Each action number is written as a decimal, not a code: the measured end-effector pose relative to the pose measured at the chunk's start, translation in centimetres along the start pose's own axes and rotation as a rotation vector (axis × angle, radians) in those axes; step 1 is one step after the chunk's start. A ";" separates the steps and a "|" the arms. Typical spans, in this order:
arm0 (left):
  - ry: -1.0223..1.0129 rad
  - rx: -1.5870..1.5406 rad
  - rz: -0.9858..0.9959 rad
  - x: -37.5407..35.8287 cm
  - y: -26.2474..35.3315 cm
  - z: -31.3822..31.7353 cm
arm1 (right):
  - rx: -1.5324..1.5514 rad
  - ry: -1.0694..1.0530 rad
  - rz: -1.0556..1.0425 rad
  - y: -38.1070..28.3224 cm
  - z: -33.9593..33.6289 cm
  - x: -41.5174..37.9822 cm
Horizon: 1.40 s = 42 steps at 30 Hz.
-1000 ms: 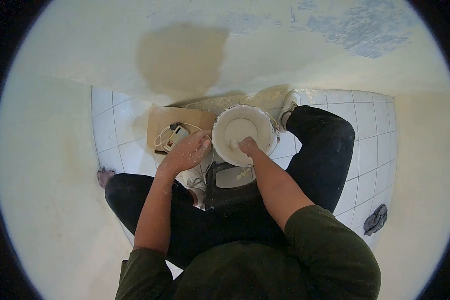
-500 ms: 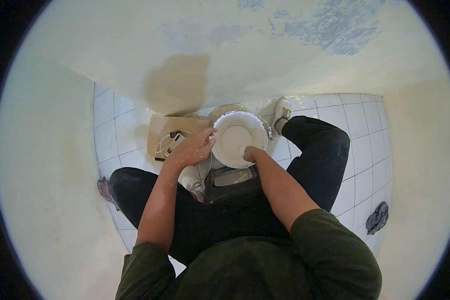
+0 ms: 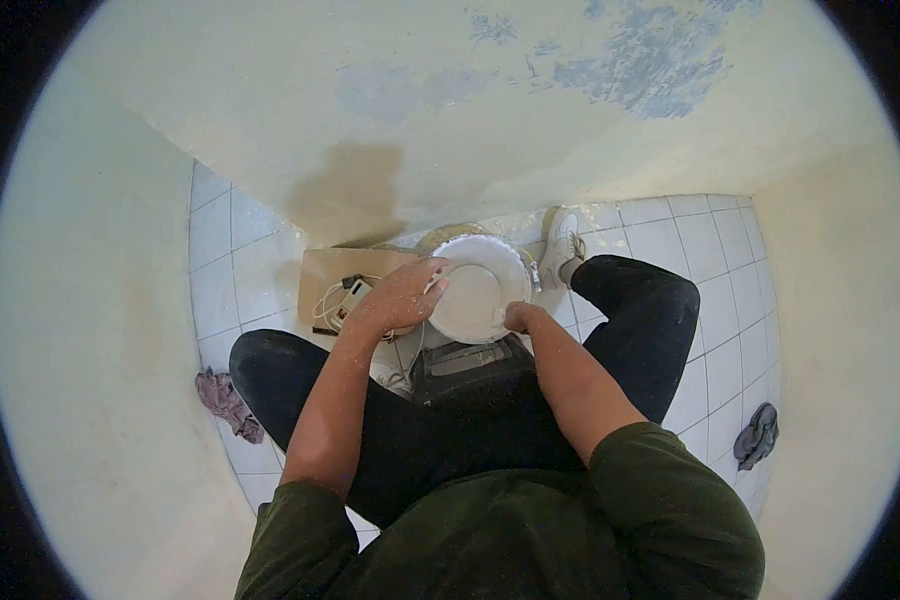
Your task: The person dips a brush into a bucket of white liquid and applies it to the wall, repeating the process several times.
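Observation:
A white bucket (image 3: 522, 262) of pale, creamy material (image 3: 467, 300) stands on the floor between my legs. My left hand (image 3: 400, 297), speckled with white, is at its left side, fingers and thumb closed about the rim. At the near right rim is my right hand (image 3: 520, 317), its fingers closed and reaching just inside the bucket. Something small and whitish (image 3: 498, 316) shows at those fingertips; I cannot tell what it is.
Left of the bucket lies a cardboard sheet (image 3: 322, 270) with a white cable and a small boxy device (image 3: 355, 292). A black frame-like object (image 3: 470, 365) sits in front of me. Crumpled cloths (image 3: 228, 405) (image 3: 756, 437) lie at both sides. A patched wall (image 3: 390, 190) rises behind the bucket.
My right hand has shifted slightly right and down, nearer the bucket's rim. My left fingers have come further over the left rim. The whole view has tilted a little.

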State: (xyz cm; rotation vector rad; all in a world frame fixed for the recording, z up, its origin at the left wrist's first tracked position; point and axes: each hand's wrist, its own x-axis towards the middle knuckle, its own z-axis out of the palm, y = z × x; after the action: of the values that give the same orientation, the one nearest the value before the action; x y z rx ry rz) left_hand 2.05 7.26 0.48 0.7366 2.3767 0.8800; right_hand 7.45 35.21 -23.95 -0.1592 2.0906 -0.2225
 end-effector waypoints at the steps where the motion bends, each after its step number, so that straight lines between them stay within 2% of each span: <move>1: 0.004 0.012 0.021 0.1 -0.2 0.1 | 0.113 0.026 0.055 -0.7 -0.8 -1.6; 4: 0.021 0.012 0.036 0.1 0.0 0.1 | -0.127 0.054 -0.075 0.7 1.5 -0.1; 7: 0.036 0.017 0.041 -0.2 0.4 0.1 | 0.098 0.055 0.015 0.4 0.4 -1.3; 10: -0.006 -0.017 -0.019 -0.1 1.5 -0.5 | 0.004 -0.059 -0.019 1.4 0.8 -0.6; 13: -0.038 -0.045 -0.047 0.0 1.8 -0.4 | 0.161 -0.050 0.025 2.2 1.5 0.3; 16: -0.010 -0.005 0.015 0.3 1.7 -0.1 | 0.139 -0.120 0.003 1.8 0.8 -1.1; 19: -0.012 0.022 0.055 0.6 1.5 0.3 | 0.138 0.042 0.029 1.8 1.0 -1.6; 25: -0.043 0.019 0.031 0.6 2.5 0.1 | -0.067 -0.092 0.020 1.8 0.7 -2.1; 28: -0.048 0.007 0.022 0.6 2.8 0.1 | 0.052 -0.001 0.062 1.8 0.7 -2.0; 31: -0.059 -0.002 0.018 0.9 2.3 0.5 | 0.336 0.237 0.161 2.0 1.7 -2.6; 34: -0.064 0.003 0.024 0.8 2.5 0.3 | 0.473 0.301 0.226 1.6 1.5 -2.9; 37: -0.064 0.011 0.033 0.7 2.4 0.4 | 0.238 0.201 0.151 1.4 0.9 -3.2; 39: -0.060 0.025 0.043 0.8 2.0 0.6 | -0.113 0.162 -0.016 1.8 1.2 -2.5; 42: -0.063 0.050 0.051 0.9 1.5 0.8 | -0.446 0.125 -0.219 2.7 1.4 -1.3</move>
State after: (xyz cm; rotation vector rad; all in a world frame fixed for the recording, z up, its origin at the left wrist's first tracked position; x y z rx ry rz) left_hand 2.34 9.14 0.76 0.8357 2.3406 0.8088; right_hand 9.26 37.96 -24.20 -0.6578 2.2202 0.1116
